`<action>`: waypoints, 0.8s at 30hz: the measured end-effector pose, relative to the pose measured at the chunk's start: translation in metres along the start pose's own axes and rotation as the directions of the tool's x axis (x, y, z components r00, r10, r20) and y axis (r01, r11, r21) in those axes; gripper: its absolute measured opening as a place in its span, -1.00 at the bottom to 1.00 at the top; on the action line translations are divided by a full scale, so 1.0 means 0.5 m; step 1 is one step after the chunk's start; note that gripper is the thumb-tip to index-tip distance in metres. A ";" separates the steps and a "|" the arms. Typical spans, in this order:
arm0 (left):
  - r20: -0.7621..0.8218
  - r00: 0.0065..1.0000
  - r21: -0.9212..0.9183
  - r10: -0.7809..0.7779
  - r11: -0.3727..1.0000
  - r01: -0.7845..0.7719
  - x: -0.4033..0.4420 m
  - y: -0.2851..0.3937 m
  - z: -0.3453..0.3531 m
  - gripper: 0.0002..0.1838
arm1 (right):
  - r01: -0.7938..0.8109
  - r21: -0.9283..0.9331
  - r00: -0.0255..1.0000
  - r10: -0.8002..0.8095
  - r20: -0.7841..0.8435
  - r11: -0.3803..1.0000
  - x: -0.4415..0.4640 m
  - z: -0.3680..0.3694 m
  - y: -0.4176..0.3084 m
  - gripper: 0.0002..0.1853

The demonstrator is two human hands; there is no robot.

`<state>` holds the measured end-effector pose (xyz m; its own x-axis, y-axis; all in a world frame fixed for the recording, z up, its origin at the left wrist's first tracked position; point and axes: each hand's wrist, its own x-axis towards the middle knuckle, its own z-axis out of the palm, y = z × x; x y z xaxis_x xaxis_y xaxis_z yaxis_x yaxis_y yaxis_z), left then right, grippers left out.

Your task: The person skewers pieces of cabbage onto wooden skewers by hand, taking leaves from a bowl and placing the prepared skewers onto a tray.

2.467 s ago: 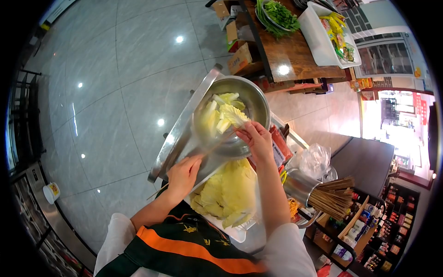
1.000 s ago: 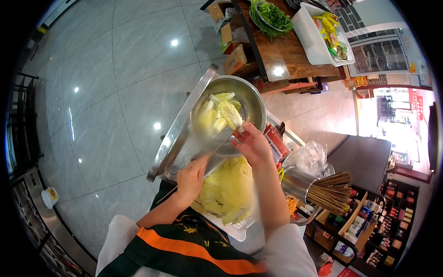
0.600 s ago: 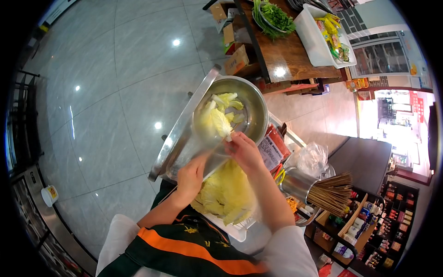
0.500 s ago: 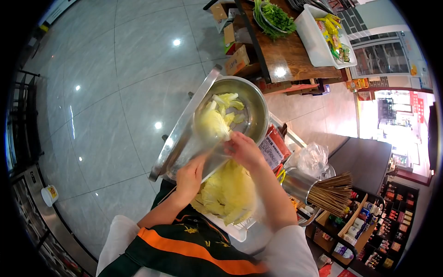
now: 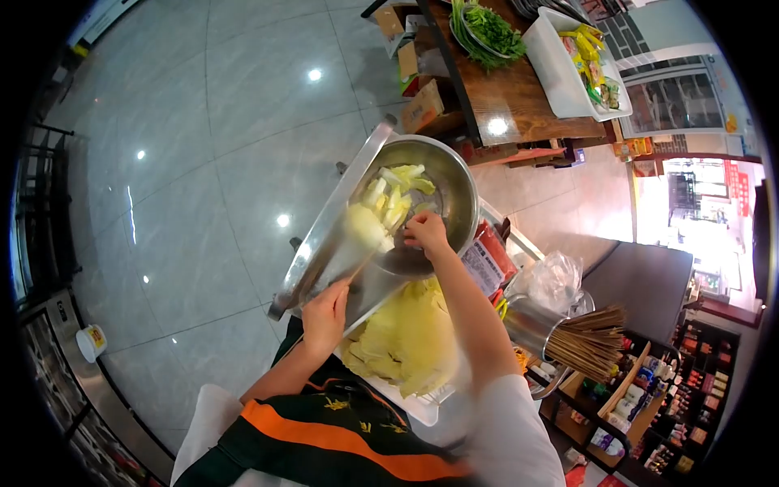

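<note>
My left hand [image 5: 325, 315] is closed on a thin wooden skewer [image 5: 357, 271], which points up toward the steel bowl. At the skewer's upper end is a pale cabbage piece [image 5: 372, 230], partly blurred. My right hand [image 5: 425, 230] is over the bowl's near right part, its fingers drawn together; whatever they hold, if anything, is hidden. More cut cabbage [image 5: 395, 203] lies in the steel bowl [image 5: 464, 183]. Below the bowl, large yellow cabbage leaves [image 5: 402, 341] fill a white tray [image 5: 423, 411].
Right of the bowl lie a red packet [image 5: 490, 256], a clear plastic bag [image 5: 552, 280] and a steel container [image 5: 531, 325] of wooden skewers [image 5: 586, 345]. A wooden table [image 5: 519, 105] at the top bears greens [image 5: 491, 32] and a white bin [image 5: 560, 77]. Shelves stand lower right.
My right hand has let go of the cabbage piece, which stays at the skewer, and has moved right and up into the bowl. My left hand has shifted slightly left.
</note>
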<state>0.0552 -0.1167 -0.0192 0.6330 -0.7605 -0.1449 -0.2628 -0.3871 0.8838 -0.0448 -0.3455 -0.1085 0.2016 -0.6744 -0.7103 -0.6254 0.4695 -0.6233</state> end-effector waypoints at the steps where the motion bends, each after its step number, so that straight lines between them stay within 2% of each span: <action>1: 0.016 1.000 0.007 -0.014 1.000 0.014 0.001 0.002 0.000 -0.80 | -0.032 0.062 0.999 0.035 -0.039 0.998 -0.008 -0.004 -0.006 -0.66; 5: 0.028 1.000 0.027 -0.008 1.000 0.007 -0.007 -0.011 0.010 -0.80 | -0.088 -0.076 0.993 0.082 -0.087 0.993 -0.002 0.028 -0.013 -0.60; 7: 0.047 0.998 0.013 -0.045 0.999 0.044 -0.008 -0.007 0.009 -0.80 | 0.088 -0.392 0.993 -0.114 -0.043 0.916 0.073 0.047 0.055 -0.62; 8: 0.048 0.998 0.019 -0.045 0.999 0.044 -0.008 -0.009 0.007 -0.80 | 0.088 -0.388 0.993 -0.112 -0.041 0.918 0.098 0.047 0.084 -0.62; 9: 0.045 0.998 0.024 -0.048 0.999 0.046 -0.007 -0.010 0.005 -0.80 | 0.244 -0.149 0.968 -0.231 0.103 0.958 0.120 0.035 0.108 -0.62; 10: 0.041 0.998 0.027 -0.049 0.998 0.048 -0.006 -0.010 0.004 -0.80 | 0.425 -0.127 0.901 -0.406 0.151 0.896 0.114 0.018 0.100 -0.66; 12: 0.039 0.998 0.035 -0.039 0.999 0.038 -0.003 -0.012 -0.003 -0.80 | 0.735 -0.042 0.666 -0.709 0.231 0.676 0.100 -0.016 0.081 -0.73; 13: 0.035 0.999 0.041 -0.027 0.999 0.025 0.000 -0.011 -0.003 -0.80 | 0.395 0.088 0.906 -0.403 0.127 0.914 0.034 -0.032 0.012 -0.78; 14: 0.036 0.999 0.038 -0.027 0.999 0.025 0.002 -0.008 -0.004 -0.80 | -0.007 0.249 0.997 -0.014 0.080 0.968 -0.018 -0.043 -0.039 -0.80; 15: 0.038 0.999 0.032 -0.029 0.999 0.027 0.004 -0.005 -0.005 -0.80 | 0.120 0.136 0.992 -0.123 0.018 0.984 -0.037 -0.051 -0.049 -0.73; 19: 0.016 1.000 0.026 -0.011 1.000 0.011 0.005 -0.010 0.000 -0.80 | 0.137 0.102 0.990 -0.136 -0.023 0.985 -0.049 -0.080 -0.050 -0.79; 20: 0.012 1.000 0.027 -0.011 1.000 0.011 0.005 -0.010 0.000 -0.80 | 0.455 -0.328 0.852 -0.512 -0.110 0.828 -0.046 -0.085 -0.040 -0.82; 21: 0.006 1.000 0.026 -0.006 1.000 0.006 0.004 -0.010 0.000 -0.80 | 0.572 -0.698 0.586 -0.810 -0.018 0.430 -0.050 -0.085 -0.035 -0.84; 22: 0.001 1.000 0.024 0.000 1.000 0.000 0.003 -0.010 0.001 -0.80 | 0.573 -0.697 0.586 -0.810 -0.019 0.431 -0.055 -0.085 -0.028 -0.84; 24: 0.027 0.999 0.047 -0.029 0.999 0.028 0.002 -0.003 -0.005 -0.80 | 0.489 -0.792 0.659 -0.749 0.061 0.366 -0.064 -0.082 -0.019 -0.87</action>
<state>0.0582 -0.1156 -0.0193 0.6206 -0.7625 -0.1828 -0.2784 -0.4323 0.8577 -0.0762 -0.3518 -0.0662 0.6475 -0.7618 -0.0213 -0.7270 -0.6091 -0.3168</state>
